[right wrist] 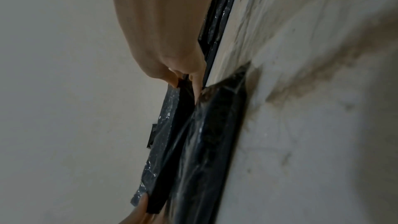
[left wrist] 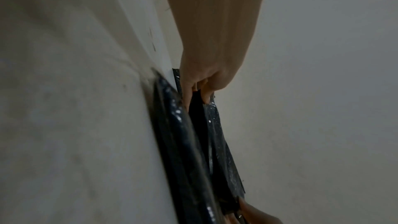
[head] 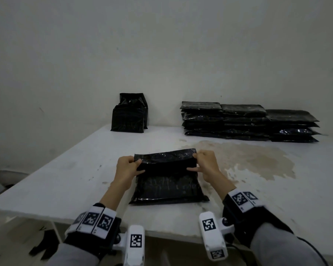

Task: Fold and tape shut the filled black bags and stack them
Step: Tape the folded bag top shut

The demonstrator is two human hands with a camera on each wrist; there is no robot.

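Observation:
A filled black bag (head: 167,186) lies flat on the white table (head: 65,181) in front of me. Its open top flap (head: 164,157) is lifted off the table and bent back toward me. My left hand (head: 128,167) pinches the flap's left edge and my right hand (head: 205,164) pinches its right edge. The left wrist view shows my left hand (left wrist: 199,89) holding the flap (left wrist: 215,125) above the bag's body (left wrist: 178,134). In the right wrist view my right hand (right wrist: 183,74) pinches the flap (right wrist: 165,125) beside the bag's body (right wrist: 211,134).
Low stacks of flat black bags (head: 246,121) line the wall at the back right. Two upright filled black bags (head: 129,114) lean against the wall at the back centre. A brown stain (head: 258,160) spreads over the table to the right of my hands.

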